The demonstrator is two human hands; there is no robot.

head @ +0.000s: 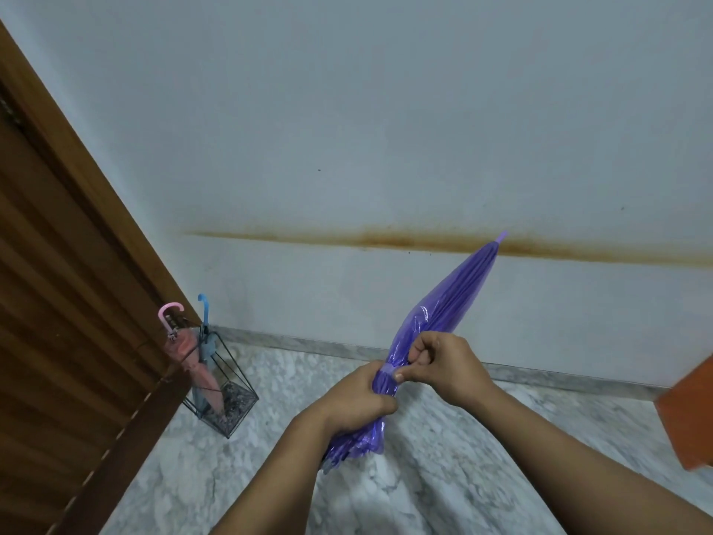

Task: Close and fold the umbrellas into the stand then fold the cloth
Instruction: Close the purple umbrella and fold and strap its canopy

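A closed purple umbrella [447,303] is held slanted in front of me, its tip pointing up and to the right toward the wall. My left hand [359,399] is wrapped around the gathered canopy near its lower end. My right hand [440,364] pinches the purple strap around the canopy just above the left hand. To the left, a black wire umbrella stand [231,384] sits on the floor beside the door. It holds a closed pink umbrella [181,341] and a closed blue umbrella [204,334], handles up. The purple umbrella's handle is hidden behind my left forearm.
A brown louvred wooden door [65,303] fills the left side. A pale wall with a rusty horizontal stain [386,239] stands ahead. The floor is grey-white marble [443,476]. An orange object [690,415] juts in at the right edge.
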